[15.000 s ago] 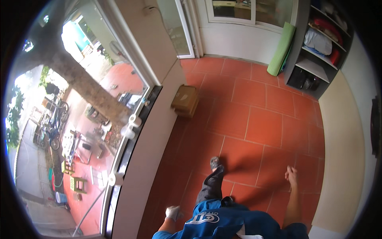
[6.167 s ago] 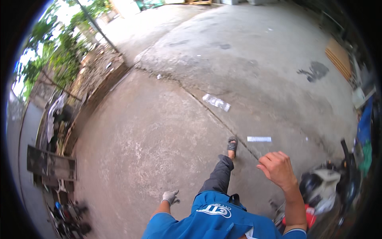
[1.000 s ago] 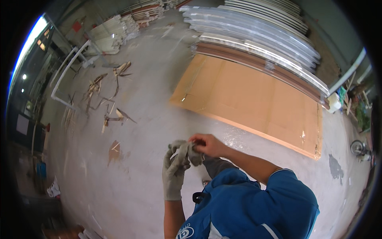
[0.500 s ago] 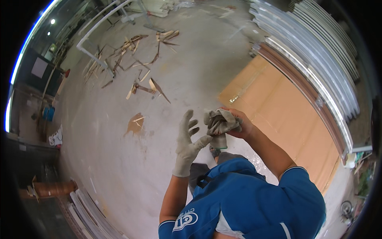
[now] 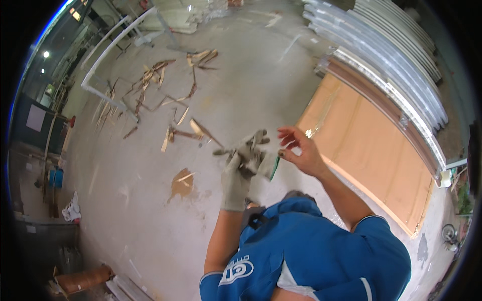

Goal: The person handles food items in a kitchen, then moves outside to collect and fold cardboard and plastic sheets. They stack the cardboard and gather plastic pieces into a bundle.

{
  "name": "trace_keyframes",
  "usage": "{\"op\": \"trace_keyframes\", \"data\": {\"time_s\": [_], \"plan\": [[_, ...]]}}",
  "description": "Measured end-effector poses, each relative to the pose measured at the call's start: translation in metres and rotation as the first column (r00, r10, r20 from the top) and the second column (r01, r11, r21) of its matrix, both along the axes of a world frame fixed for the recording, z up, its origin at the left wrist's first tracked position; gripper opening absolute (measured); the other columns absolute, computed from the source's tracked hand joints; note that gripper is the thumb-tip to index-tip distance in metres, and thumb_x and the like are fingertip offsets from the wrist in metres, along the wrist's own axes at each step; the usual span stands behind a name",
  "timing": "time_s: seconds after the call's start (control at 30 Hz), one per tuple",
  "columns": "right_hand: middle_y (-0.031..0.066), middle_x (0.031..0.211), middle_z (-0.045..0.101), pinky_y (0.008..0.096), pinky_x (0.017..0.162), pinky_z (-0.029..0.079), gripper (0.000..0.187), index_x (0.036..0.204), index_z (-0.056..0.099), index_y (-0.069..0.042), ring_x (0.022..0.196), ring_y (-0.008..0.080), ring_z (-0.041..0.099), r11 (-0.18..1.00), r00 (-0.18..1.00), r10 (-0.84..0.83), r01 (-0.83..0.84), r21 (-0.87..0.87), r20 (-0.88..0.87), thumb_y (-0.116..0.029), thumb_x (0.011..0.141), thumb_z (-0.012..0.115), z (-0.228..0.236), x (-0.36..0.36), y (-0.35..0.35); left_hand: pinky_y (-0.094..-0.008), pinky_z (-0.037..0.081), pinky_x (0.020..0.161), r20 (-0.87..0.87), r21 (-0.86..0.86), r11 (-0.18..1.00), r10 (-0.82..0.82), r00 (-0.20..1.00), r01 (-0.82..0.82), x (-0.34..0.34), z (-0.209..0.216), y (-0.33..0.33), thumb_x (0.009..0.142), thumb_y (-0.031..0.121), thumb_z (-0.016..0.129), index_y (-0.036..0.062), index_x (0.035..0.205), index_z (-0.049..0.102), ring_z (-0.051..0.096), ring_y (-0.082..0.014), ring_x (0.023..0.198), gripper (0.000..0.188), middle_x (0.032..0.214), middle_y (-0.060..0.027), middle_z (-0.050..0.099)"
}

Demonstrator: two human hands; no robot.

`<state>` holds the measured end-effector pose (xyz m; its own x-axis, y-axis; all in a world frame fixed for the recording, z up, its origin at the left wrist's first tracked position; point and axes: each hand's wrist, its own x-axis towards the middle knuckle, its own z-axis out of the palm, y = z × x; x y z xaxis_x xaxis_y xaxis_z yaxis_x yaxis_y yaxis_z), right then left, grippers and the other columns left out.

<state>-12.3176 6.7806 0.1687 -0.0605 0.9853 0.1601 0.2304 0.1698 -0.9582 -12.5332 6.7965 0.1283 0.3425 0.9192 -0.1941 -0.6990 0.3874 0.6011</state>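
Your gloved left hand (image 5: 236, 176) is pinching the loose grey glove (image 5: 264, 164) above the concrete floor (image 5: 145, 215); your bare right hand (image 5: 305, 154) is spread by the green-edged cuff (image 5: 273, 168), can't tell if touching. Probably super light, floppy, not slippery or fragile. I'd grab that cuff.

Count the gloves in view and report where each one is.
2. The worn glove covers the left hand; the green-edged loose glove is held in that same hand, beside the bare right hand. Others may be hidden.
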Motion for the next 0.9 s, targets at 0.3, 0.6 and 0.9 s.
{"op": "trace_keyframes", "data": {"time_s": [0.3, 0.6, 0.9], "plan": [[0.0098, 0.122, 0.055, 0.0394, 0.094, 0.044, 0.046, 0.115, 0.06, -0.01, 0.112, 0.0259, 0.053, 0.917, 0.856, 0.034, -0.232, 0.325, 0.516, 0.003, 0.071, 0.066, 0.021, -0.095, 0.045, -0.0284, 0.049, 0.064, -0.036, -0.171, 0.985, 0.006, 0.999, -0.012, -0.089, -0.004, 0.069, 0.101, 0.027, 0.047, 0.0117, 0.12, 0.054, 0.061, -0.0131, 0.083, 0.026, 0.108, -0.0048, 0.063], [0.0, 0.082, 0.062, 0.0221, 0.055, 0.046, 0.013, 0.106, 0.059, -0.004, 0.067, 0.0047, 0.055, 0.961, 0.909, -0.239, 0.17, -0.22, -0.34, -0.006, 0.096, 0.05, -0.004, -0.098, 0.092, -0.032, 0.043, 0.058, -0.048, -0.431, 0.899, 0.059, 0.997, -0.074, -0.139, -0.055, 0.107, 0.099, 0.038, 0.052, 0.0106, 0.089, 0.058, 0.054, -0.0183, 0.069, 0.03, 0.089, -0.0067, 0.061], [-0.0005, 0.082, 0.063, 0.0172, 0.044, 0.042, 0.013, 0.106, 0.058, -0.004, 0.053, 0.0045, 0.052, 0.871, 0.612, -0.437, 0.104, -0.48, -0.659, -0.011, 0.097, 0.053, -0.007, -0.073, 0.078, -0.0281, 0.045, 0.06, -0.651, 0.204, 0.932, -0.099, 0.752, 0.3, -0.084, 0.005, 0.123, 0.09, 0.016, 0.066, 0.0057, 0.104, 0.063, 0.055, -0.0116, 0.07, 0.018, 0.086, -0.0056, 0.061]]}}
